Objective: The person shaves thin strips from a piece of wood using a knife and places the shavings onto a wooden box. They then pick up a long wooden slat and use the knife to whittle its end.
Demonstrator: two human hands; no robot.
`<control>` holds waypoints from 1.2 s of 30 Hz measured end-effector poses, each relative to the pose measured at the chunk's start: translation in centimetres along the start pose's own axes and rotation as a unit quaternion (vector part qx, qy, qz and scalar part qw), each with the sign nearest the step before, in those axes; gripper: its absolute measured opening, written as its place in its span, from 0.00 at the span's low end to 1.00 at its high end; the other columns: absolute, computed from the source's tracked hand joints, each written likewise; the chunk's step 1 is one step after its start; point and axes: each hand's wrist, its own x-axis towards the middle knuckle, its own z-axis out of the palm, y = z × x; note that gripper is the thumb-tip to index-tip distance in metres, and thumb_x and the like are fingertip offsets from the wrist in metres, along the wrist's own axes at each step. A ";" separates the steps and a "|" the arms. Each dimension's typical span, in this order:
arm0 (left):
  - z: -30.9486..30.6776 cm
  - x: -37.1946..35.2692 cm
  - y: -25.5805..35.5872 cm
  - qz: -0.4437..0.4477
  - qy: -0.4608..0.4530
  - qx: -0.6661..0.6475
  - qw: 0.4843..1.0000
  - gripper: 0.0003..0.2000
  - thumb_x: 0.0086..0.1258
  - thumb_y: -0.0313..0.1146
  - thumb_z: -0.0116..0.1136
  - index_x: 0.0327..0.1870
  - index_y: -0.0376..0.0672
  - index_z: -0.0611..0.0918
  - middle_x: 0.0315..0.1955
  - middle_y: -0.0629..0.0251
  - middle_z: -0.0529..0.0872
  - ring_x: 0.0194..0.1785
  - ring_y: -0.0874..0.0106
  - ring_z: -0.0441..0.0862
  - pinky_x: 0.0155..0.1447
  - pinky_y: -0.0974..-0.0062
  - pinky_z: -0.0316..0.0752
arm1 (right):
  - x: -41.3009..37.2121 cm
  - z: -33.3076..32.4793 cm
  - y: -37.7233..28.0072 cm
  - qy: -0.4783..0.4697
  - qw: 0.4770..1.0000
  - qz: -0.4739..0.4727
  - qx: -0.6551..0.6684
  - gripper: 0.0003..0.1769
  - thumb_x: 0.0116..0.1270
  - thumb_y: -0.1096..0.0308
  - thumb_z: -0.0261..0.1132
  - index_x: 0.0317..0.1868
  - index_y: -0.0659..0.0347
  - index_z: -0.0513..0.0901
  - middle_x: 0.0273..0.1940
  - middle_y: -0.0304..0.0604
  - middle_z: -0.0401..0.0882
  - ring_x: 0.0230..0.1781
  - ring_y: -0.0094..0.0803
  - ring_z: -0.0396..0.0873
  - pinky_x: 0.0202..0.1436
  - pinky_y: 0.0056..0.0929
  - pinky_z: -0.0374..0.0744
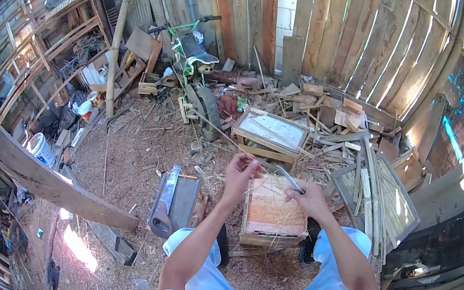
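Pinched in my left hand (242, 174) is a thin wooden strip (219, 130) that runs up and away toward the motorbike's wheel. My right hand (309, 198) is closed around the handle of a knife (291, 180), whose blade points up and left toward the strip. The blade and my left fingers are a short way apart. Below both hands, between my knees, stands a wooden box (271, 213) with thin shavings scattered across its top. To the left, a handsaw (163, 214) lies on a dark framed panel (184, 202).
A framed wooden box with a pale top (271, 129) stands ahead, beside a scrap wood pile (321, 105). Long wooden strips (370, 197) lean at the right. A small motorbike (196, 67) stands at the back. A slanting beam (37, 154) crosses the left; shavings cover the floor.
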 end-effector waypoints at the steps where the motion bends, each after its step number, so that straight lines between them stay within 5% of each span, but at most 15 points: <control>1: 0.2 -0.1 -0.2 -0.012 -0.026 0.003 1.000 0.04 0.69 0.24 0.55 0.41 0.39 0.75 0.36 0.65 0.81 0.37 0.73 0.82 0.39 0.74 0.83 | -0.1 -0.2 -0.5 -0.027 0.999 0.021 0.018 0.06 0.61 0.68 0.66 0.31 0.61 0.87 0.24 0.37 0.83 0.26 0.21 0.77 0.33 0.24 0.73; 5: -0.3 0.8 0.5 -0.017 0.004 0.003 1.000 0.04 0.69 0.25 0.56 0.41 0.38 0.76 0.34 0.64 0.81 0.36 0.73 0.82 0.39 0.75 0.83 | 0.5 -1.3 -0.2 -0.103 0.985 0.115 0.073 0.09 0.59 0.62 0.69 0.29 0.58 0.88 0.25 0.36 0.83 0.26 0.24 0.75 0.34 0.27 0.72; 8: -1.9 1.6 1.9 0.010 0.038 -0.005 0.999 0.05 0.69 0.27 0.57 0.42 0.38 0.76 0.34 0.63 0.83 0.37 0.71 0.84 0.41 0.75 0.83 | 0.9 -1.3 2.4 -0.079 0.994 0.028 0.077 0.08 0.59 0.64 0.68 0.30 0.60 0.88 0.25 0.39 0.83 0.27 0.24 0.77 0.35 0.28 0.73; 19: -6.9 1.1 9.0 0.114 0.162 -0.007 0.980 0.05 0.71 0.28 0.55 0.43 0.39 0.75 0.33 0.60 0.83 0.34 0.70 0.85 0.35 0.78 0.83 | -1.1 -6.4 0.3 -0.046 0.997 0.026 -0.047 0.07 0.60 0.68 0.65 0.33 0.62 0.87 0.26 0.44 0.84 0.27 0.30 0.80 0.35 0.30 0.76; 26: -7.5 -0.4 13.5 0.134 0.160 0.007 0.978 0.04 0.71 0.28 0.55 0.42 0.38 0.75 0.32 0.61 0.83 0.34 0.71 0.84 0.35 0.78 0.82 | -0.2 -8.2 -0.5 -0.019 0.989 -0.069 -0.126 0.07 0.59 0.69 0.65 0.36 0.62 0.86 0.27 0.47 0.84 0.29 0.36 0.82 0.38 0.31 0.76; 36: -11.4 -4.2 16.3 0.082 0.112 0.040 0.989 0.06 0.70 0.29 0.57 0.41 0.41 0.74 0.34 0.61 0.83 0.33 0.74 0.83 0.36 0.77 0.81 | 0.3 -10.2 -4.0 -0.013 0.995 -0.047 -0.088 0.06 0.58 0.73 0.64 0.35 0.63 0.85 0.28 0.48 0.83 0.32 0.35 0.83 0.39 0.32 0.77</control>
